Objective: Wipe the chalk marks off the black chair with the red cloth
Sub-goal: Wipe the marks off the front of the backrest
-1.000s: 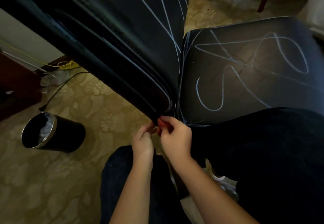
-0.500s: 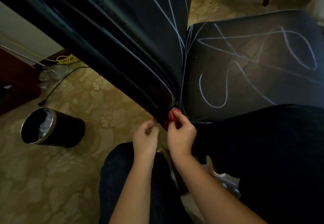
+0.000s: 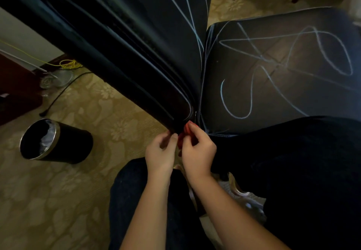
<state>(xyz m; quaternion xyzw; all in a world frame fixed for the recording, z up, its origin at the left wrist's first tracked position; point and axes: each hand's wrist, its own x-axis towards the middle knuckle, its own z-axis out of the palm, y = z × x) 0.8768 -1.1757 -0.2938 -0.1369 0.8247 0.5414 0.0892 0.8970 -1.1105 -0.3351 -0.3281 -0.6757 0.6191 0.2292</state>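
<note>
Sitting at lower left on the patterned carpet [image 3: 48, 201] is a black bin [image 3: 56, 142] with a metal rim. Across the upper left and centre slants the chair [image 3: 136, 44], its black backrest ribbed with folds and streaked with pale lines near the top. Below the backrest's lower corner, at centre frame, the left hand [image 3: 161, 152] has its fingers curled, the tips just beside the cloth [image 3: 182, 138]; whether its grip has hold of the cloth I cannot tell. The cloth is a narrow red bunch between the two hands, its top pushed up at the gap where backrest meets seat. The right hand [image 3: 198, 153] pinches it, grip closed with the fingertips over the red. To the right, the seat [image 3: 293, 97] is black with a brownish sheen and looping chalk marks [image 3: 260, 56] all over it.

A second ago the cloth was only a small red spot under the right fingertips, lower than the corner. Now it sits higher, and more red shows down between the hands.
</note>
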